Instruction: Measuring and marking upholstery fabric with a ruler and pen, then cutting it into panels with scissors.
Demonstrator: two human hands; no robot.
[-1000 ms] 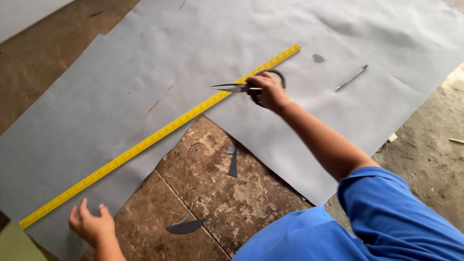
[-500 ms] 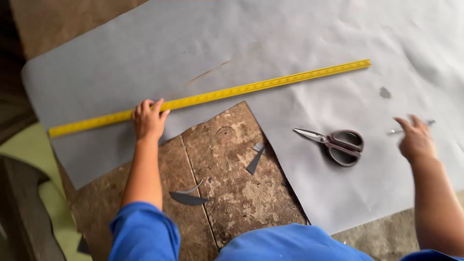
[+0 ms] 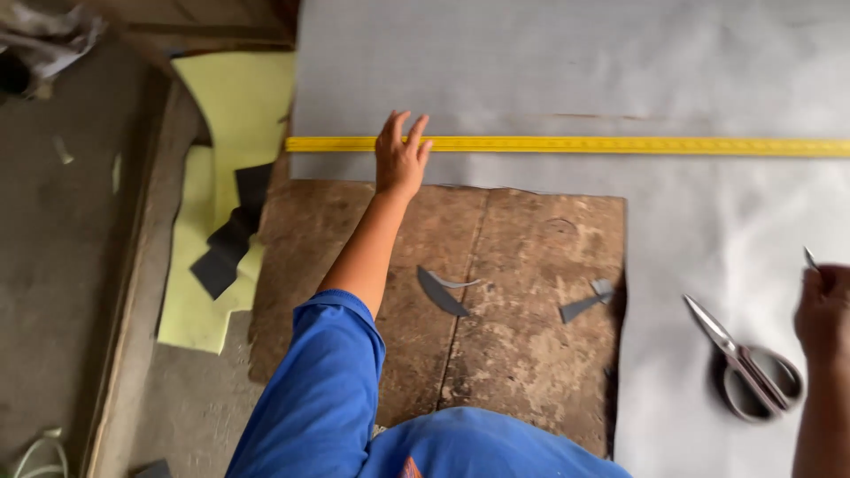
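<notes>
A long yellow ruler (image 3: 620,144) lies flat across a large grey sheet (image 3: 549,71). My left hand (image 3: 400,158) rests near the ruler's left end, fingers spread, fingertips on the ruler. My right hand (image 3: 823,312) is at the right edge of the view, closed around a thin metal-tipped tool (image 3: 810,258) whose point sticks up above the fingers. Just left of and below that hand, a pair of metal scissors (image 3: 746,366) lies on the sheet, blades closed.
A worn brown wooden board (image 3: 505,354) shows where the sheet is cut away; small grey offcuts (image 3: 440,290) lie on it. A pale yellow foam sheet (image 3: 232,106) with dark scraps (image 3: 228,239) sits at the left beside the concrete floor (image 3: 62,265).
The view has swung left. My left hand slid along the ruler toward its left end. My right hand, which earlier left the scissors on the sheet, now grips the thin tool.
</notes>
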